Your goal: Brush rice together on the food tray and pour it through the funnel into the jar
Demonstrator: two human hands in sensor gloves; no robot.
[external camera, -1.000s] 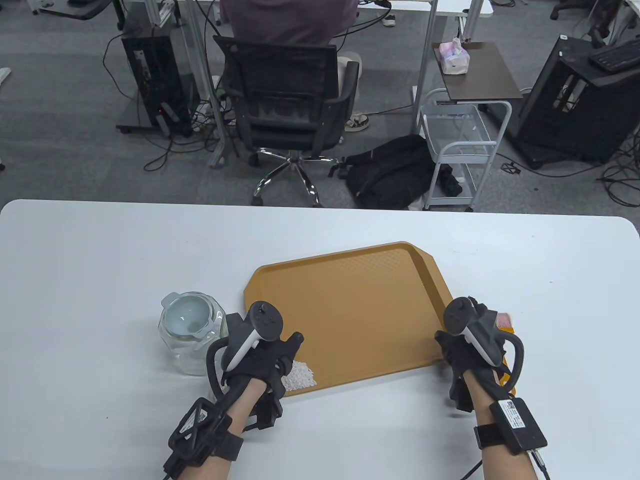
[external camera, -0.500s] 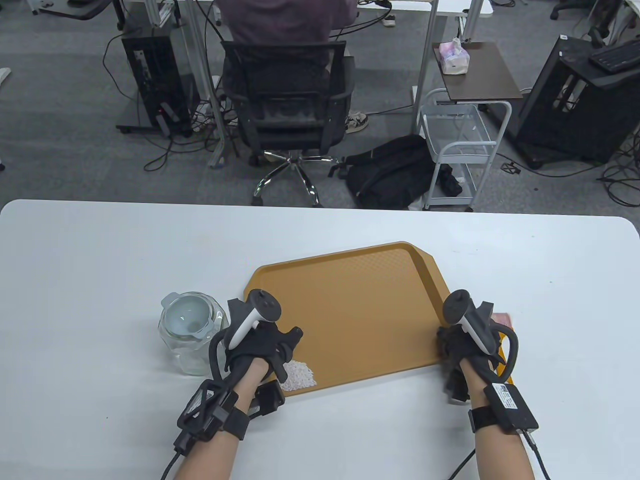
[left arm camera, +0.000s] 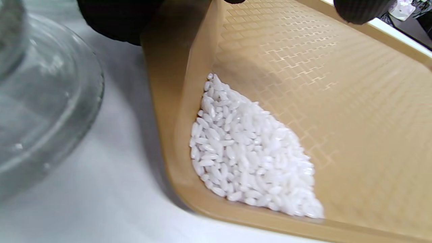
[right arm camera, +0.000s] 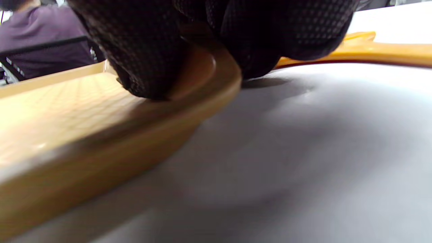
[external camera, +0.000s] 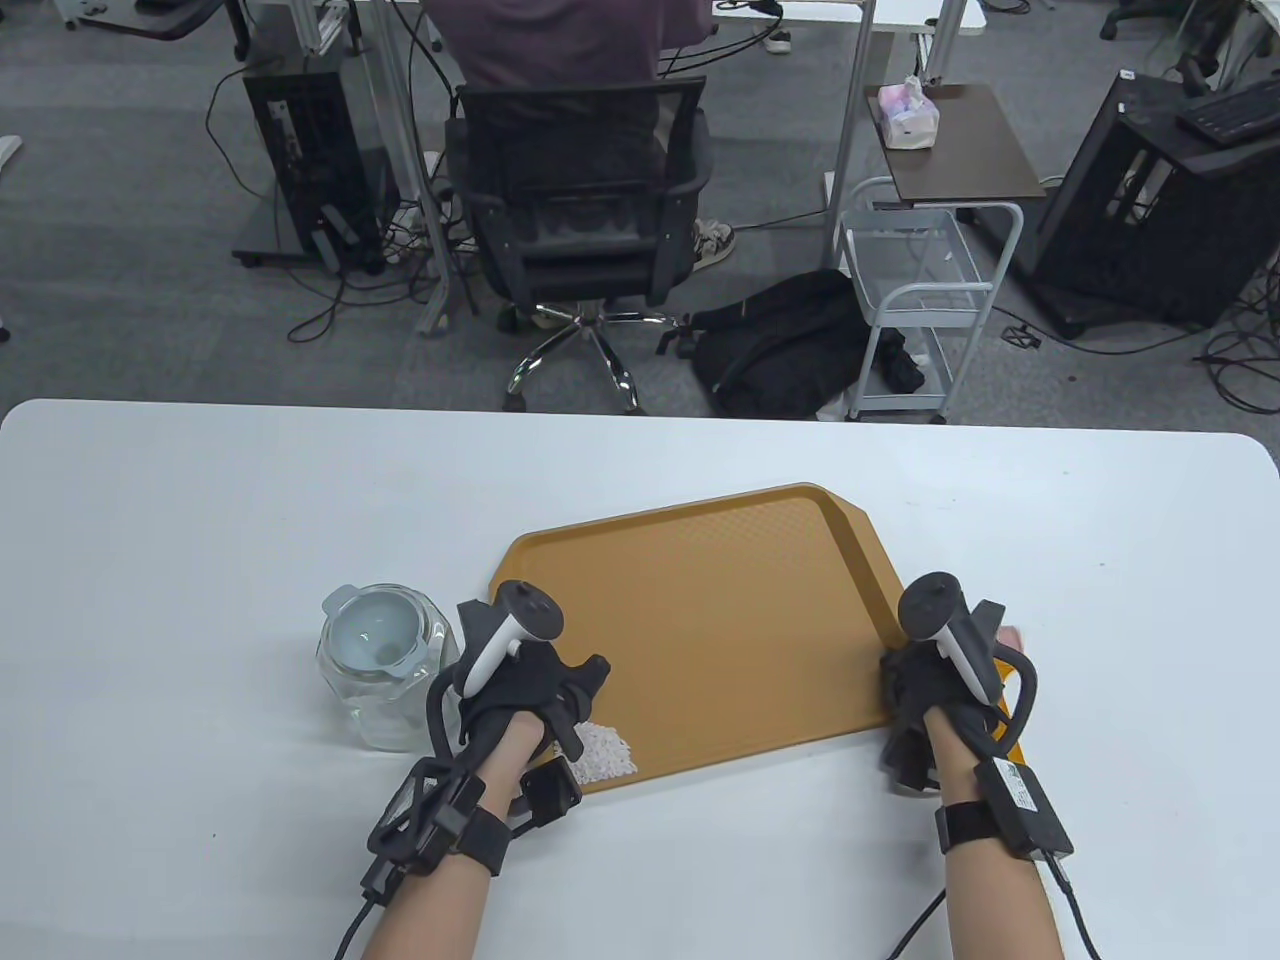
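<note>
Nearest us, our left hand [external camera: 520,690] grips the near left corner of the tan food tray [external camera: 720,620], gloved fingers curled over its left rim as the left wrist view shows; our right hand [external camera: 940,690] grips the tray's near right corner, and the right wrist view shows the thumb pressed on the inside of the rim and the other fingers [right arm camera: 287,30] wrapped under its edge, that corner raised a little off the white table [external camera: 200,520]; a label with small print sits on the black box at our right wrist, but we cannot read it, and we find no other legible writing; the rice [left arm camera: 249,152] lies gathered in one white heap in the near left corner of the tray, against the rim and just right of our left hand; just left of that corner stands the glass jar [external camera: 385,680] with the pale funnel [external camera: 372,632] seated in its mouth, close to our left hand though we cannot tell whether they touch; something pink [external camera: 1010,637] shows just beyond our right hand, mostly hidden; beyond the table, a person in a dark top sits in a black office chair [external camera: 585,200], with a black backpack [external camera: 790,345] on the floor.
</note>
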